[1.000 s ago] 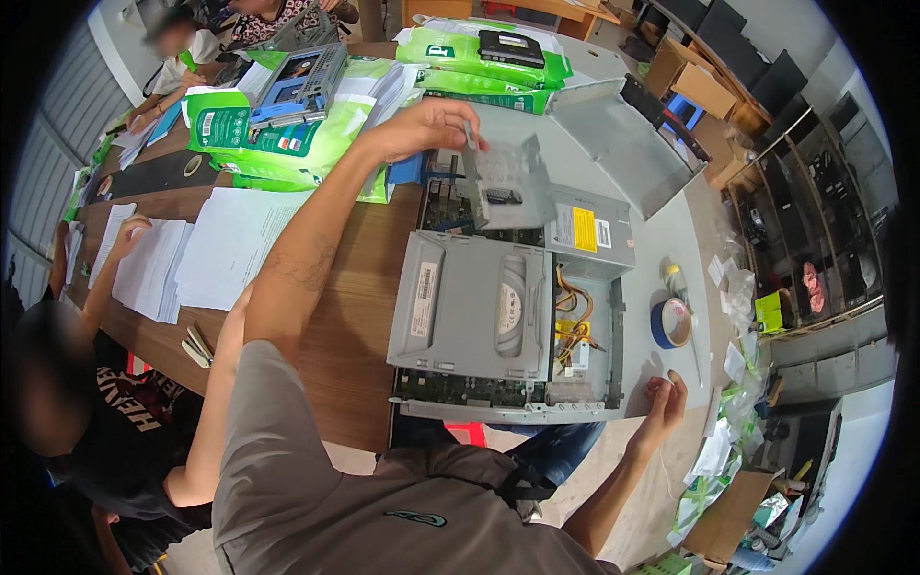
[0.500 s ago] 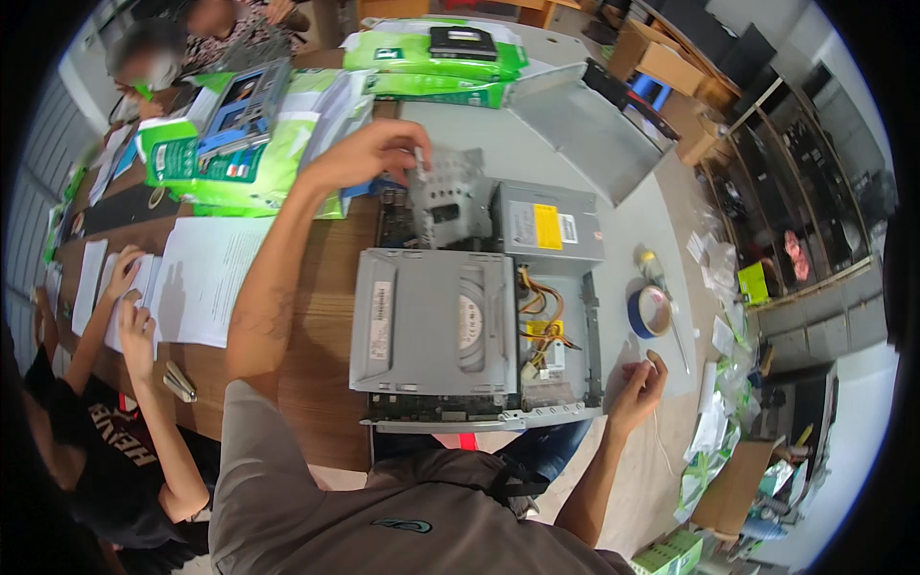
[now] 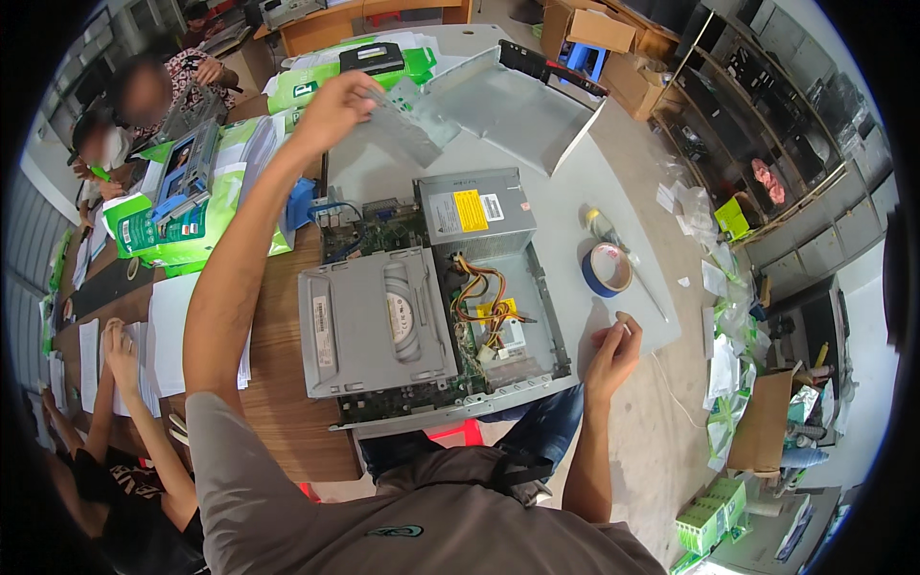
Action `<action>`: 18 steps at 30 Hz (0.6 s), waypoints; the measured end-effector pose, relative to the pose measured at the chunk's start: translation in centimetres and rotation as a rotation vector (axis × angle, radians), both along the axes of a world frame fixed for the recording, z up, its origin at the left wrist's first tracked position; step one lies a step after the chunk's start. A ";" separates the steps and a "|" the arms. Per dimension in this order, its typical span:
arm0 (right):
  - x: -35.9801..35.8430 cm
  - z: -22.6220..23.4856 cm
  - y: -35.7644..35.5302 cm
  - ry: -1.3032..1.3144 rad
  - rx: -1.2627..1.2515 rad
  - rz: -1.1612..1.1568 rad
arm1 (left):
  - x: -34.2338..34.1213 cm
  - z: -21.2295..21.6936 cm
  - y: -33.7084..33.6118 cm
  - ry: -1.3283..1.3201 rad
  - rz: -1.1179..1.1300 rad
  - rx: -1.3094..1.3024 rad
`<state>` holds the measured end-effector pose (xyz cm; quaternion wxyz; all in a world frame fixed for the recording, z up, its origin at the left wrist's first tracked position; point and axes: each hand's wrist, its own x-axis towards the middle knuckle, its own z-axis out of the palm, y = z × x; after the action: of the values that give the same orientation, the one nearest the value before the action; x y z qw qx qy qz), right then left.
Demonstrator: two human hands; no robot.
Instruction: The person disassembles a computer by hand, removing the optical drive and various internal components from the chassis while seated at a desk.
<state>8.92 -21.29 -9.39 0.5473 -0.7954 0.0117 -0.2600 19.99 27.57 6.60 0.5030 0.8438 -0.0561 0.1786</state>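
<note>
My left hand (image 3: 337, 103) reaches out over the far part of the table, its fingers closed on the edge of a grey perforated metal bracket (image 3: 407, 134). The bracket is tilted and blurred, in front of the removed computer case cover (image 3: 517, 110). Nearer to me lies the opened desktop computer case (image 3: 537, 383). Inside it are a grey optical drive (image 3: 359, 326), a power supply (image 3: 479, 211) and bundled cables (image 3: 484, 302). To the right of the case, my right hand (image 3: 613, 355) has its fingers curled together; whatever they might hold is hidden.
A roll of blue tape (image 3: 606, 269) and a screwdriver (image 3: 647, 283) lie on the right. Green packs (image 3: 240, 182) with a blue-and-grey drive cage (image 3: 182, 172) stand on the left. A black drive (image 3: 371, 57) rests on another pack. Other people sit at the left.
My left hand has carried the metal bracket from above the case's far end out toward the removed cover. My right hand stays beside the case. The whole view has shifted.
</note>
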 end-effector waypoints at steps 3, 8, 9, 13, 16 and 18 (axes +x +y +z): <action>0.1 0.0 0.6 0.008 -0.009 0.009 | 4.3 -4.3 1.5 0.065 0.084 0.111; -0.2 -0.1 0.1 -0.001 -0.002 -0.029 | 6.8 -9.2 -0.5 0.036 0.178 0.099; -0.2 0.0 0.1 0.007 0.013 -0.024 | 6.7 -9.4 -0.7 0.084 0.111 0.030; -0.1 -0.5 0.9 -0.012 0.019 0.044 | 3.4 -8.8 1.4 -0.030 -0.153 0.531; 0.0 -1.3 0.2 -0.023 0.028 0.029 | 0.9 -7.8 0.5 -0.063 -0.124 0.466; -0.3 -0.9 0.0 -0.016 0.020 0.005 | -2.0 -5.5 -1.6 -0.119 -0.076 0.471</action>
<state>8.63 -21.30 -10.27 0.5561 -0.7878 0.0081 -0.2647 17.95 26.01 1.13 0.2947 0.9230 -0.1576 0.1910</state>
